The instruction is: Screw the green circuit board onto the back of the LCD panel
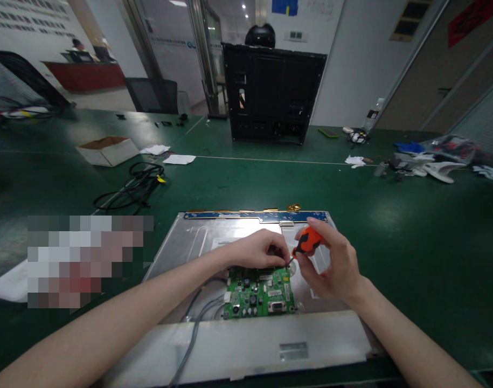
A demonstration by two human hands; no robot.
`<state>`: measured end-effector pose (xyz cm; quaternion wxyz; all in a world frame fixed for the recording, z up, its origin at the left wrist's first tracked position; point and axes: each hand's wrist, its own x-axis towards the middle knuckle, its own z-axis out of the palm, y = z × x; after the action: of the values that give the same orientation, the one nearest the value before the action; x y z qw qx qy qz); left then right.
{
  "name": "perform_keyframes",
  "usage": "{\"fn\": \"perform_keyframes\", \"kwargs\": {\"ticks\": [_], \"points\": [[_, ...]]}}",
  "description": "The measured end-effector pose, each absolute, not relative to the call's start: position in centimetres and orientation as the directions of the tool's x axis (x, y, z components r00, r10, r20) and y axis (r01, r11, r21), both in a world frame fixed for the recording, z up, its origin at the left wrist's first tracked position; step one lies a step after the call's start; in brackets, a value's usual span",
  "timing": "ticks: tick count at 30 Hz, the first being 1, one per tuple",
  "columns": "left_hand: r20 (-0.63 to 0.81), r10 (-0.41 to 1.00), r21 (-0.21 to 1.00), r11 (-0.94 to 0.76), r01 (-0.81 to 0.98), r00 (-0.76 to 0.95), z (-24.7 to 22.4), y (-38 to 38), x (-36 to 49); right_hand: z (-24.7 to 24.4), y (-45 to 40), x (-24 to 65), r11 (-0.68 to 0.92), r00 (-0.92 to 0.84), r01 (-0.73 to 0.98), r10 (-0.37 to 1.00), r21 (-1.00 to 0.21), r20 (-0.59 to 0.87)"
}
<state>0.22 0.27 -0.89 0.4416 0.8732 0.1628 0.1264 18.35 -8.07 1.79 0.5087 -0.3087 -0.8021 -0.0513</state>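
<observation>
A green circuit board (256,296) lies on the bare metal back of a display panel (177,242). My right hand (335,264) grips a short orange and black screwdriver (310,240), its shaft slanting down to the board's top right corner. Beside that tip, my left hand (260,250) is closed in a pinch over the board's upper edge; whatever its fingertips hold is too small to make out. Grey cables (195,328) run from the board's left side across a pale strip (246,347) along the panel's near side. A blue narrow board (230,216) lines the far edge.
On the green table (238,180), a black monitor housing (274,91) stands upright at the back. To the left are an open cardboard box (109,153), coiled black cables (137,186) and papers (179,159). Plastic bags and loose parts (416,161) lie far right. A blurred patch covers the left.
</observation>
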Motion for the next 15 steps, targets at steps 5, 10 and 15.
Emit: {"fn": "perform_keyframes", "kwargs": {"ticks": [5, 10, 15], "points": [[0.066, 0.400, 0.822, -0.542, 0.178, 0.914, -1.19, 0.27, 0.24, 1.53, -8.10, 18.48, 0.795, -0.291, 0.559, 0.452, -0.233, 0.844], [0.067, 0.404, 0.814, -0.551, 0.184, 0.912, -1.12, 0.41, 0.24, 1.40, -7.94, 18.49, 0.786, -0.274, 0.583, 0.429, -0.206, 0.861], [0.065, 0.403, 0.807, -0.560, 0.190, 0.913, -0.73, 0.42, 0.25, 1.47, -7.76, 18.38, 0.783, -0.256, 0.595, 0.397, -0.180, 0.882]]}}
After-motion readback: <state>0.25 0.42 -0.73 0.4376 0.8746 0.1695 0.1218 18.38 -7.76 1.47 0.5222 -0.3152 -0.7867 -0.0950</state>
